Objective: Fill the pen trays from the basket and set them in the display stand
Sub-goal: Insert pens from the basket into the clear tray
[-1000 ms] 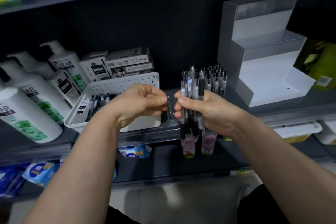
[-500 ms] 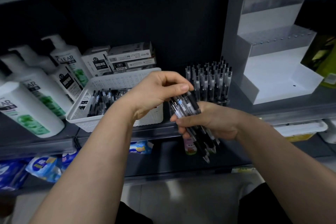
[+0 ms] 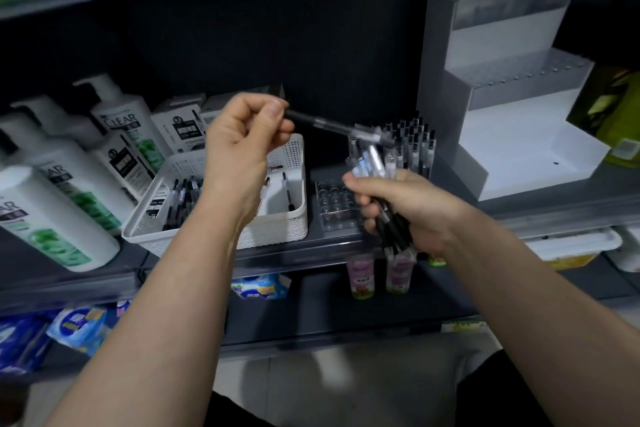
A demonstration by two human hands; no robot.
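Loading the second pen tray, one pen at a time

The grey shelf (image 3: pixel 519 215) carries everything. At its right end stands the white stepped display stand (image 3: pixel 512 146), and no tray sits on its steps yet. Left of centre is the white perforated basket (image 3: pixel 277 229), with loose pens lying inside, most of them at its left end. Between basket and stand, a tray of upright pens (image 3: pixel 414 142) stands at the back, seemingly full, and a clear empty tray (image 3: pixel 330 208) with rows of round sockets lies in front of it, just beside the basket.

The right hand (image 3: pixel 412 208) is curled round a bundle of pens (image 3: pixel 375 163), held above and just right of the empty tray. The left hand (image 3: pixel 242 146) is raised over the basket, thumb and forefinger pinching one end of a single pen (image 3: pixel 322 123) that runs nearly level towards the bundle; blur hides whether its far end is clear of the others.

The step in hand looks like filling. Next, the pen needs turning upright, lining up over one socket and pressing in, without tipping the light tray
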